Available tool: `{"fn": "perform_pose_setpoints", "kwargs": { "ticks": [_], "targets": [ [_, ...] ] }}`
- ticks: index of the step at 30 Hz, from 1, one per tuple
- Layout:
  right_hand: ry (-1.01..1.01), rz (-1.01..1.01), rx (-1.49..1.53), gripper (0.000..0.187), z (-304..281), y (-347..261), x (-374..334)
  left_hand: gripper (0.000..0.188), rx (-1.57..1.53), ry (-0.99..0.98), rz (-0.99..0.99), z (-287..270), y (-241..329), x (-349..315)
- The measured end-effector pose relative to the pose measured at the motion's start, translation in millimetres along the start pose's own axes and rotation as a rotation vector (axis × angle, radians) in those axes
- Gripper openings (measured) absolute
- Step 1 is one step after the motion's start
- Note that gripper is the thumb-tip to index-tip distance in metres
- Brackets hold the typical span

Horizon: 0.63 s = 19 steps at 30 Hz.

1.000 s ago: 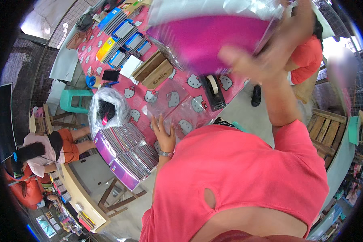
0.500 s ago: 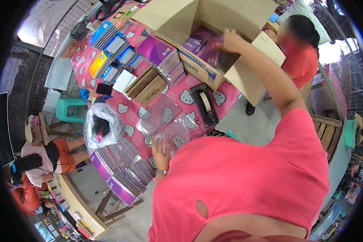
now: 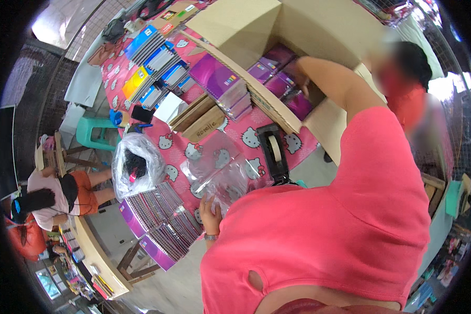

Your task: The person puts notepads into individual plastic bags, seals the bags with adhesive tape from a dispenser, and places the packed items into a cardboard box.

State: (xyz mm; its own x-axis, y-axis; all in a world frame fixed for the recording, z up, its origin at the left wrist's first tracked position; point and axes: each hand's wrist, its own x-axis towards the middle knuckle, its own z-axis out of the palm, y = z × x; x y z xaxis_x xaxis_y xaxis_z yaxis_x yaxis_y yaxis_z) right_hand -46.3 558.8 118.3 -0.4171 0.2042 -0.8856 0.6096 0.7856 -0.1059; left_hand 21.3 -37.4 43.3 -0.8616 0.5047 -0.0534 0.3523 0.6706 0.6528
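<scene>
My right hand (image 3: 300, 77) reaches down into a large cardboard box (image 3: 269, 107). Its fingers look stretched downward, lying against plastic-wrapped packs of purple notebooks (image 3: 277, 83); they are partly in shadow. My left hand (image 3: 210, 215), a watch at its wrist, rests with fingers apart on clear plastic bags (image 3: 222, 180) at the near table edge. Left of that hand lie rows of spiral notebooks (image 3: 159, 214) with purple covers. Another stack of purple notebooks (image 3: 217, 78) stands against the outside of the box.
A black tape dispenser (image 3: 273, 152), a wooden holder (image 3: 201, 123) and stacks of blue and yellow notebooks (image 3: 152, 63) occupy the pink table. A plastic-lined bin (image 3: 137, 166) stands at the left. One person (image 3: 405, 89) is beyond the box; another (image 3: 63, 196) is far left.
My right hand has moved lower into the box, onto the purple packs. The view has shifted slightly. My left hand stays on the plastic bags.
</scene>
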Motion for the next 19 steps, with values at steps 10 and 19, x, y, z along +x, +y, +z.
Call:
{"fn": "perform_pose_setpoints", "kwargs": {
  "ticks": [10, 19],
  "targets": [
    [-0.394, -0.016, 0.242, 0.040, 52, 66, 63, 0.032, 0.016, 0.117, -0.160, 16, -17, -36],
    [-0.462, 0.389, 0.506, 0.036, 65, 112, 131, 0.029, -0.098, 0.031, -0.226, 6, -8, -1]
  ]
}}
